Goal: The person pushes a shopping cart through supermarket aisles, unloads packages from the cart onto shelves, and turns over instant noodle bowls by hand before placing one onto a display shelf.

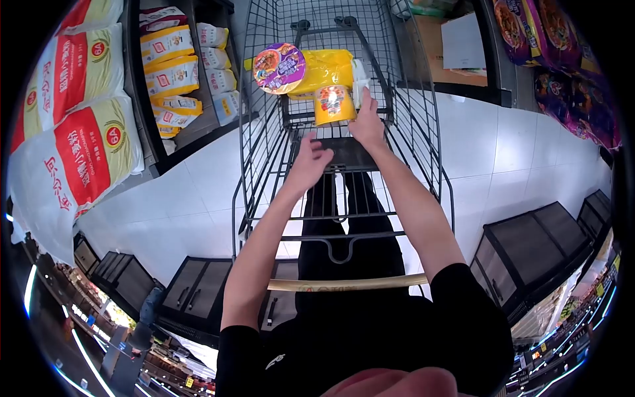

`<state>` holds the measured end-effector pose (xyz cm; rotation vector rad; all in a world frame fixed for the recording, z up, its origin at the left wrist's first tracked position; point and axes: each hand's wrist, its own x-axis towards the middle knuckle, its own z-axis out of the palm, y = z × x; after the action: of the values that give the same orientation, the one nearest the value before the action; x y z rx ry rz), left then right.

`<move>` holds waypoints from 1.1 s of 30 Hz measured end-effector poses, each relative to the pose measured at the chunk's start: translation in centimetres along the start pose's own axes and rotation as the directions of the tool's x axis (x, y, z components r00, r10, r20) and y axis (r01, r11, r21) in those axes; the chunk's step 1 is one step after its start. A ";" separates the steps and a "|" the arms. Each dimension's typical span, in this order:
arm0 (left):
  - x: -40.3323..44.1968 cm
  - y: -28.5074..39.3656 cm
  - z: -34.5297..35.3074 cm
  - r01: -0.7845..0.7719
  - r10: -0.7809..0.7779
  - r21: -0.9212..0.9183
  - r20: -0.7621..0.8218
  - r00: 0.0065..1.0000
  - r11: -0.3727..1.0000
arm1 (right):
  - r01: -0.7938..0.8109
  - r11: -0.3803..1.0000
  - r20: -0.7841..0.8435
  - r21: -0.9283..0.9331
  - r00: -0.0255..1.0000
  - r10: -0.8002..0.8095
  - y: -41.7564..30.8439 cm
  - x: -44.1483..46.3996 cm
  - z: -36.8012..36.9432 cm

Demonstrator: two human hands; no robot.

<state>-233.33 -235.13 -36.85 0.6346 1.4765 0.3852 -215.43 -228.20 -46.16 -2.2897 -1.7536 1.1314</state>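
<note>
Right hand [367,126] beside yellow tub [334,108], cart [352,153]

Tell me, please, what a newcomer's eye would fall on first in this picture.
Probably the purple-topped tub in the shopping cart, then the bright yellow cup beside the right hand. Large red-and-white sacks along the left side also stand out.

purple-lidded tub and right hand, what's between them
In the head view, the yellow cup and part of the yellow packet lie between the purple-lidded tub and the right hand.
</note>
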 end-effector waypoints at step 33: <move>14.7 1.1 -2.0 -0.320 -0.119 -0.454 -0.708 0.696 0.831 | -0.128 0.149 0.075 0.981 0.944 0.320 8.6 3.5 -1.4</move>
<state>-233.99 -225.06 -47.82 0.0661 1.9422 1.2204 -207.31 -227.75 -50.78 -1.6021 -0.2037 1.4245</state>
